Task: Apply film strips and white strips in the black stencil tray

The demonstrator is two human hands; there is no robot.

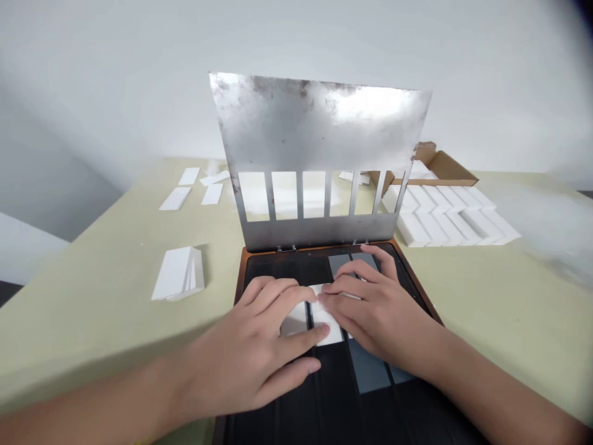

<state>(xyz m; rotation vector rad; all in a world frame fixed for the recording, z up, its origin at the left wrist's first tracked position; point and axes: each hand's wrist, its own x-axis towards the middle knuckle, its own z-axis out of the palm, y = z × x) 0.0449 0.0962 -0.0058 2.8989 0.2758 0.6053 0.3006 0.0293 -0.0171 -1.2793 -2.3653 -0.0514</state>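
Note:
A white card (327, 324) lies flat on the black base (296, 408) of a hinged frame. My left hand (264, 343) rests over it from the left, fingers apart and fingertips touching its upper edge and surface. From the right, my right hand (375, 303) reaches in, spread, with its fingertips at the same card's top edge. Another white card (295, 319) lies to the left, partly under my left hand. A third is mostly hidden below my right hand. Dark grey rectangles (368, 368) show on the base. The metal plate (319, 123) with rectangular cutouts stands raised behind.
A stack of white cards (178, 274) sits left of the frame, with several loose cards (176, 198) farther back. At the back right are rows of white card stacks (456, 225) and an open cardboard box (451, 167). A wall (115, 74) rises behind the pale green table (92, 296).

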